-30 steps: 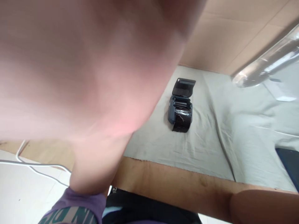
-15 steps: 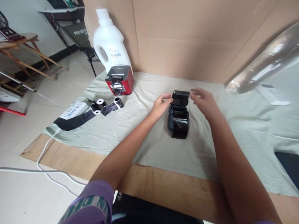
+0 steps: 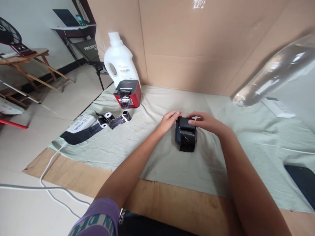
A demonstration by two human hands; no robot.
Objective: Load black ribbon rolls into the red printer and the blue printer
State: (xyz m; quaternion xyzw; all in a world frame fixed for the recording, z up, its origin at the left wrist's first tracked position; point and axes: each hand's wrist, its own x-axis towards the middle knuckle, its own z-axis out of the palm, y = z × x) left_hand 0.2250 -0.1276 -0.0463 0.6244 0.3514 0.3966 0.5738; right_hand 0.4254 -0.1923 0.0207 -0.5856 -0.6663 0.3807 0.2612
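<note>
A small black portable printer [image 3: 177, 134] stands on the cloth in front of me. Its lid [image 3: 186, 123] is down, and a strip of glossy black film [image 3: 187, 142] hangs out over its front. My left hand [image 3: 169, 120] is closed at the printer's back left corner, fingertips against its edge. From the right, my right hand [image 3: 204, 121] grips the lid's far right part, thumb on top and fingers along the back. Both hands partly cover the printer's rear edge.
A red and black printer [image 3: 134, 95] stands before a white jug [image 3: 121, 60] at the back left. Black film rolls [image 3: 108, 119] lie beside a white box [image 3: 82, 123]. A dark phone [image 3: 302, 183], a clear plastic-wrapped roll [image 3: 273, 73] and a white box [image 3: 279, 107] are right. Cardboard [image 3: 184, 42] stands behind.
The printer's lid, raised before, has swung down over the body. My right hand came from beside the lid onto it; my left hand stayed at the left corner. The view tilted up slightly.
</note>
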